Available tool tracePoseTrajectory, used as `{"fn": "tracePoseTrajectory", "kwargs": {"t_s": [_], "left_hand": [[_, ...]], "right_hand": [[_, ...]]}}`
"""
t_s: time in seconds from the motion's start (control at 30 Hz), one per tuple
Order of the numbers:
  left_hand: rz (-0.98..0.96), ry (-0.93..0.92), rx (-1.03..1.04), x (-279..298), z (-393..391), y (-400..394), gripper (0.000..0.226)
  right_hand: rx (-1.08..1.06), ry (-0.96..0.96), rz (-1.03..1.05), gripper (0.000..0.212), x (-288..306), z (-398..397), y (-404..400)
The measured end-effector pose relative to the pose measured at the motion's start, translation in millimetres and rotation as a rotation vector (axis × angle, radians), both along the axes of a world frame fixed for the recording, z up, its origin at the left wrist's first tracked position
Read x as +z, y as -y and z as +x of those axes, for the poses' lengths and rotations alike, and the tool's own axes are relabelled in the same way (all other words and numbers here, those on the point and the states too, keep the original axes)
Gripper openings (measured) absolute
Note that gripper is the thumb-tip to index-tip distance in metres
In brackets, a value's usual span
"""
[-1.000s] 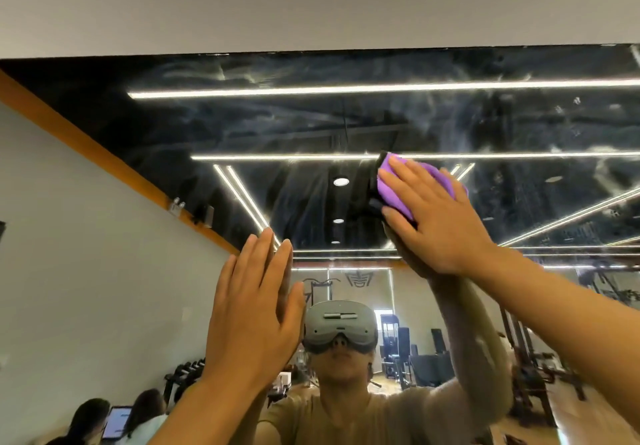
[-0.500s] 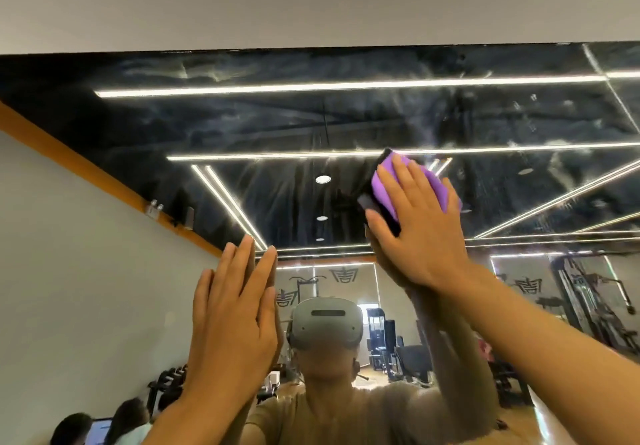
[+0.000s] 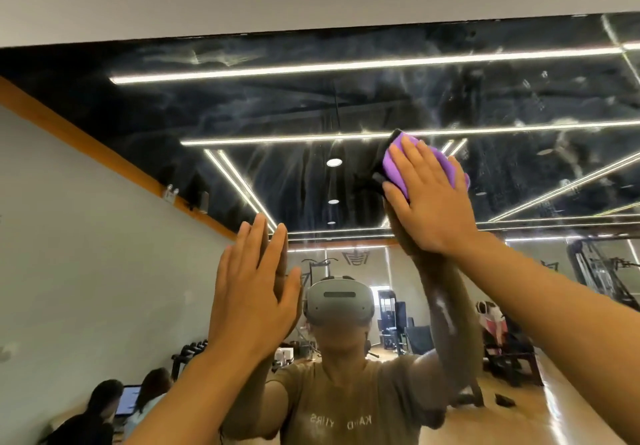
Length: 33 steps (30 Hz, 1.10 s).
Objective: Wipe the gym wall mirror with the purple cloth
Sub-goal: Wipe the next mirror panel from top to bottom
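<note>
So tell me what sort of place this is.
Most likely a gym: the large wall mirror reflects a rack of dark dumbbells, a black cable weight machine and a shiny wooden floor.

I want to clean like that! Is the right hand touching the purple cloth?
Touching. The head view shows the right hand spread flat on the purple cloth, pressing it against the mirror.

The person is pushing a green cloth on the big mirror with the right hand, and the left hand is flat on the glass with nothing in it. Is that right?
Almost. The soft folded cloth is purple, not green, as the head view shows. The rest holds: the right hand presses it flat against the large wall mirror, and the left hand lies flat on the glass, holding nothing.
</note>
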<state>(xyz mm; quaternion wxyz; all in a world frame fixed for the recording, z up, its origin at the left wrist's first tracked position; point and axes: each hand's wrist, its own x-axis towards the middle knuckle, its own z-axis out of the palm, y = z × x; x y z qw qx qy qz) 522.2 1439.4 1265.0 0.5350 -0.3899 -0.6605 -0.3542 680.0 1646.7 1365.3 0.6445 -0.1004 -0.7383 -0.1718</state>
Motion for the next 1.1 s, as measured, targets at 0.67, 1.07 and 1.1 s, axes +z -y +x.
{"fn": "tracePoseTrajectory", "kwargs": {"t_s": [0.67,1.07,1.1], "left_hand": [[-0.052,0.074,0.022,-1.0,15.7,7.6,0.07],[-0.076,0.044,-0.014,-1.2,7.0,16.6,0.073],[-0.078,0.043,-0.015,-1.7,6.5,17.3,0.073]], "right_hand": [[0.109,-0.029,-0.115,0.067,-146.8,-13.5,6.1],[-0.053,-0.048,-0.245,0.063,36.8,17.9,5.9],[-0.051,-0.051,-0.251,0.062,35.3,18.0,7.5]]}}
